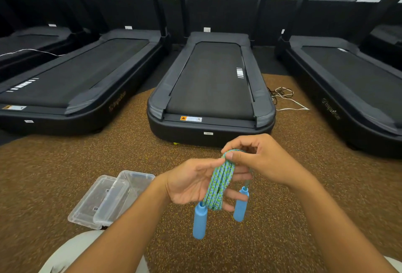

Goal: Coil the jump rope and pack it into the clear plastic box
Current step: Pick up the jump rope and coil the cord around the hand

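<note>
In the head view, the left hand (191,183) is lying palm-up with its fingers (236,175) curling loosely around a bundle of the jump rope (219,183), which is folded into several parallel strands hanging across the palm. The right hand (263,159) is pinching the top bend of the bundle, its thumb and forefinger closing on the loops where they turn over. Two blue handles (199,220) are dangling below the left hand, one in front of the palm and the other (241,206) hanging a little further right, both free in the air and touching nothing but the rope.

The clear plastic box (126,194) is sitting open on the speckled brown floor (65,164), to the left of the hands and well apart from the rope, with its lid (91,205) lying against its left side (nothing is showing inside it). Three treadmills (211,90) are standing beyond.

The risk from here seems to be the bundle springing apart: the left hand's hold is slack, so if the right pinch lets go early, the loops could slide off the palm. The swinging handles could also drag strands out, or catch on the box rim while going in.
</note>
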A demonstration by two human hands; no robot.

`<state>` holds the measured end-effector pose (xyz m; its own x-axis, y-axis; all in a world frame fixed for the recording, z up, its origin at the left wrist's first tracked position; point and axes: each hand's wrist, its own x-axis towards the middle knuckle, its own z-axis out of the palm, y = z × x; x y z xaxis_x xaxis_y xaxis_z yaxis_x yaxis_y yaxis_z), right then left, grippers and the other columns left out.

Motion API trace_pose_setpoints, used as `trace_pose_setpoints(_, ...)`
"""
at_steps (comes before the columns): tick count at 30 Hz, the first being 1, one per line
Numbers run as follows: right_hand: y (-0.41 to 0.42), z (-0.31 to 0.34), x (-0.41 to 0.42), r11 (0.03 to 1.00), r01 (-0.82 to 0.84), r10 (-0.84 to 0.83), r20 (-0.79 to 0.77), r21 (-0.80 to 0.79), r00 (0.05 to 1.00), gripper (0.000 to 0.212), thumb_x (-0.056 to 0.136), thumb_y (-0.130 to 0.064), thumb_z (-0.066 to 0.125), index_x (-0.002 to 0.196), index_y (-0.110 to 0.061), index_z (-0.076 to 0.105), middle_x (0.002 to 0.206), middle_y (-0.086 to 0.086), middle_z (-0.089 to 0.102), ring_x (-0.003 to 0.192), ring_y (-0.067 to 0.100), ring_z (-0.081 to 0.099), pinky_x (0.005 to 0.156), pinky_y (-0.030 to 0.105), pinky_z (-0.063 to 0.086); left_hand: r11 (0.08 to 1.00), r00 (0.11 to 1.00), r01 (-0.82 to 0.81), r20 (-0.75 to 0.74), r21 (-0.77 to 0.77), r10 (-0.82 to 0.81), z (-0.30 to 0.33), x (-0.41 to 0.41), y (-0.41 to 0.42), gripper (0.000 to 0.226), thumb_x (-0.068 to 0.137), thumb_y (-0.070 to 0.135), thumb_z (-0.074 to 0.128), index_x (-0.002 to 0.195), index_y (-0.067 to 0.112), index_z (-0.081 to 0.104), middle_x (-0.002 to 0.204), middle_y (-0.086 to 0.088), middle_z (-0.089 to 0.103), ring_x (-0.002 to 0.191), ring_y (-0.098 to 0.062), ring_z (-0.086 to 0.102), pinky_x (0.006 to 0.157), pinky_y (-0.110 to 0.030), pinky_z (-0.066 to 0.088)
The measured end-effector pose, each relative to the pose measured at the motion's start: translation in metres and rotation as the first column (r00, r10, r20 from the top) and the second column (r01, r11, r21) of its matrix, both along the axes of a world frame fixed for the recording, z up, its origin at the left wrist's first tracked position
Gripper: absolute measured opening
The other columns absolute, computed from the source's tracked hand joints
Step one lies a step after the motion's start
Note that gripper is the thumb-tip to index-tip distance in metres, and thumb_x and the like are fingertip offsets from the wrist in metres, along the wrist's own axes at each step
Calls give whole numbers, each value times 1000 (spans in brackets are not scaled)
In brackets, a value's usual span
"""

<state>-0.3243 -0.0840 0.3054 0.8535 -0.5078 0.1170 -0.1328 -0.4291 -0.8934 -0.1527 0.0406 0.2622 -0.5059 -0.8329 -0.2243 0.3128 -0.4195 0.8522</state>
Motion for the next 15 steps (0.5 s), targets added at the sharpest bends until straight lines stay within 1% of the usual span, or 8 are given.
trace_pose_setpoints(2,-3,-6,1,999,-18,17,6,43,1000,12,93,-13,73,97,-21,81,85,-3,79,78,2,69,71,18,54,1000,1000,-10,4,-6,10,0,0,0,64,102,41,36,157,9,28,163,-6,35,144,-46,35,112,-58,35)
trace_pose_setpoints(4,-6,-13,2,994,-28,26,18,104,999,15,95,-10,71,98,-21,80,84,-6,78,78,1,68,70,16,53,1000,1000,-21,-7,-5,21,1,0,0,60,104,37,34,157,9,29,163,-6,36,145,-45,36,112,-58,35)
trace_pose_setpoints(7,-7,-21,3,978,-28,19,47,207,999,16,97,-7,67,98,-17,79,85,-5,78,78,2,69,67,15,54,999,999,-39,-16,-10,39,2,-1,1,58,104,35,34,156,10,32,162,-5,37,145,-42,37,110,-59,38)
trace_pose_setpoints(9,-8,-25,3,968,-31,15,64,248,998,13,96,-9,67,101,-12,79,90,0,79,83,7,71,71,18,57,999,999,-40,-18,-20,40,2,-1,1,58,103,35,36,156,11,33,161,-5,38,145,-40,37,111,-60,37)
trace_pose_setpoints(12,-12,-31,3,943,-32,2,90,331,996,17,91,-20,71,103,-12,79,100,9,80,92,17,72,80,29,59,999,999,-37,-21,-26,36,2,2,1,58,104,35,36,155,9,34,161,-6,39,146,-41,36,113,-64,32)
trace_pose_setpoints(13,-13,-34,4,932,-30,-4,93,362,996,20,88,-23,71,102,-12,80,102,11,79,94,19,72,83,32,59,999,999,-35,-25,-33,34,2,3,1,57,104,35,35,155,7,35,161,-7,39,146,-42,36,112,-63,33)
trace_pose_setpoints(15,-13,-40,5,915,-25,-18,103,402,995,21,86,-25,71,101,-13,80,103,10,79,96,20,72,86,34,58,998,998,-39,-46,-50,37,2,4,1,57,105,35,34,153,5,37,160,-11,40,144,-43,39,109,-60,37)
